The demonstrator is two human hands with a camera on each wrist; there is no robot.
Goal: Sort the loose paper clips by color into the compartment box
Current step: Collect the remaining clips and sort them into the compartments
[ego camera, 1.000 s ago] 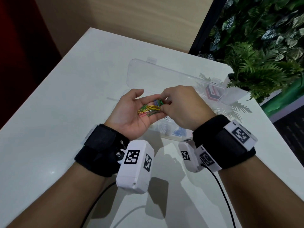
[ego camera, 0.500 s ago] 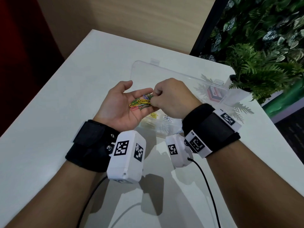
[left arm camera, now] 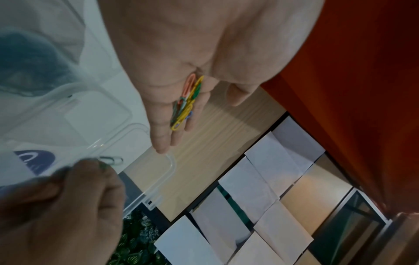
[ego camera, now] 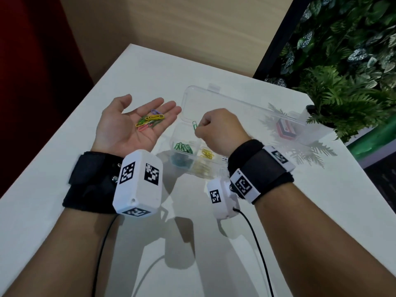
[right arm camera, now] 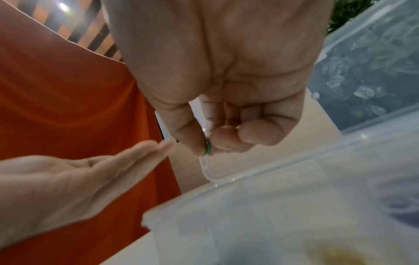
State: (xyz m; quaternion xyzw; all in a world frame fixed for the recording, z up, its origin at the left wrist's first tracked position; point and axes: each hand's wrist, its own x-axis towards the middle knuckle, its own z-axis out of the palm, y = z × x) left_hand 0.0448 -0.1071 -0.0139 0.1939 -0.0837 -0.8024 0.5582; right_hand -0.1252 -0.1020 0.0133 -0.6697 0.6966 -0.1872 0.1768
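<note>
A white table (ego camera: 64, 179) is shown from the head view, with both forearms extended over it. The left hand (ego camera: 130, 125) is held palm up above the table, to the left of the compartment box (ego camera: 182, 133); its fingers are extended and relaxed, so that nothing is gripped. A small pile of loose paper clips (ego camera: 150, 122) is carried on the palm and the bases of the fingers; yellow, green, pink and purple clips can be distinguished. In the left wrist view the same pile (left arm camera: 187, 102) is seen lying along the flat fingers.

The right hand (ego camera: 218, 129) is held above the box with its fingers curled into the palm. A single green paper clip (ego camera: 195, 125) is pinched between thumb and forefinger and is seen to project leftward from the fist, over the far-left region of the box. The pinch is confirmed in the right wrist view, where a green edge of the clip (right arm camera: 207, 148) is visible between the thumb tip and the forefinger.

The box is of clear plastic and stands on the table with its transparent lid (ego camera: 225, 103) laid open away from the person. Sorted green clips (ego camera: 183, 146) are seen in one near compartment, and sorted yellow clips (ego camera: 206, 154) in the compartment just to its right. Other compartments are hidden by the right wrist. Fern fronds (ego camera: 342, 99) are seen at the table's far right corner.
</note>
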